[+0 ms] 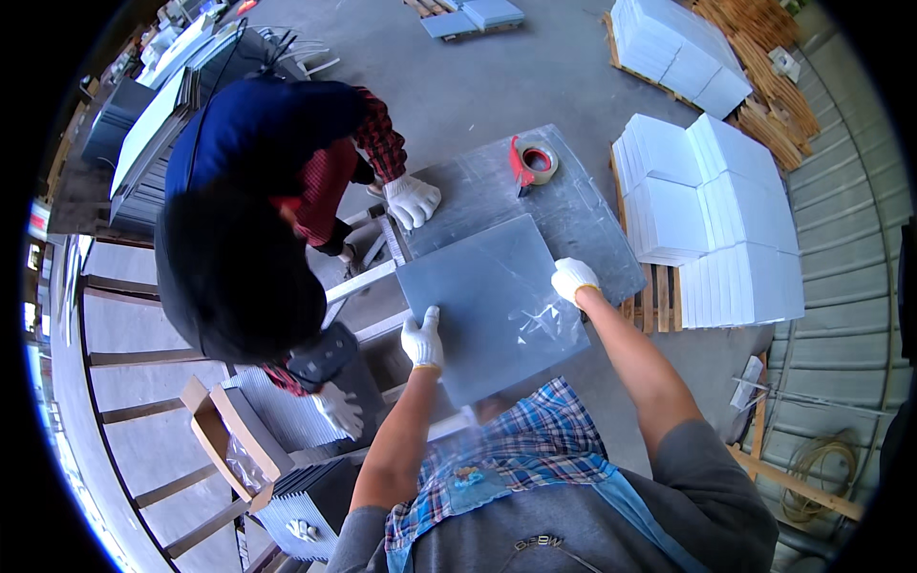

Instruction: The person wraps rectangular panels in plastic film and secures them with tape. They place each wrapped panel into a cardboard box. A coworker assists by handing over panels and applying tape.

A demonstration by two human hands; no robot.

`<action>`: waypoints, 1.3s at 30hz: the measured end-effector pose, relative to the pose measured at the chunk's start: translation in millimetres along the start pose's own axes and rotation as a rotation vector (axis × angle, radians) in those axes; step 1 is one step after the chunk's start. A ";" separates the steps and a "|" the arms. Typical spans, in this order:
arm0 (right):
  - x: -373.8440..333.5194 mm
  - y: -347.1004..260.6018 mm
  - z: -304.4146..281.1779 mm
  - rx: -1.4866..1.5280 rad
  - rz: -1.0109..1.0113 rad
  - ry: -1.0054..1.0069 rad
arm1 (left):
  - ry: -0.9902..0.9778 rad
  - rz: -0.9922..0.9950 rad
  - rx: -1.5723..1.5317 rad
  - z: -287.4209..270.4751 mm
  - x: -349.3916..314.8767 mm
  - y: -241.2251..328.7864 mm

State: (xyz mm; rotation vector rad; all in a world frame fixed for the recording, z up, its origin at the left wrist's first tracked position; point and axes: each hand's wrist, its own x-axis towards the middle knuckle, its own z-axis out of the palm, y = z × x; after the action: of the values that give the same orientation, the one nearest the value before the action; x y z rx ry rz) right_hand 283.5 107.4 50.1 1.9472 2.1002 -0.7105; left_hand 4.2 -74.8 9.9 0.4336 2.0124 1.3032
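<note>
A flat grey square panel lies on a dark worktable, its near part reaching past the table toward me. Small crumpled clear plastic shows on its surface. My left hand, in a white glove, grips the panel's left edge with the thumb on top. On the right edge, my gloved right hand is closed, its fingertips partly hidden. Beyond the panel stands a red tape dispenser with a roll of tape. A co-worker's gloved hand rests on the table's left corner.
At left a co-worker bends over, the other gloved hand by stacked grey panels. An open cardboard box holds clear plastic. Pallets with white stacked sheets stand at right. A metal frame adjoins the table.
</note>
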 end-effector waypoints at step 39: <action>-118.0 93.5 -85.6 0.659 -0.046 0.292 | -0.177 0.169 1.141 9.6 13.1 45.3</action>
State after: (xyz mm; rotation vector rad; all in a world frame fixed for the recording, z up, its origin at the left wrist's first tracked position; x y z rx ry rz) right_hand 404.3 44.8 157.3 2.4563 2.2735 -1.3367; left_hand -2.3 -40.6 43.1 1.1854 2.4170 0.0409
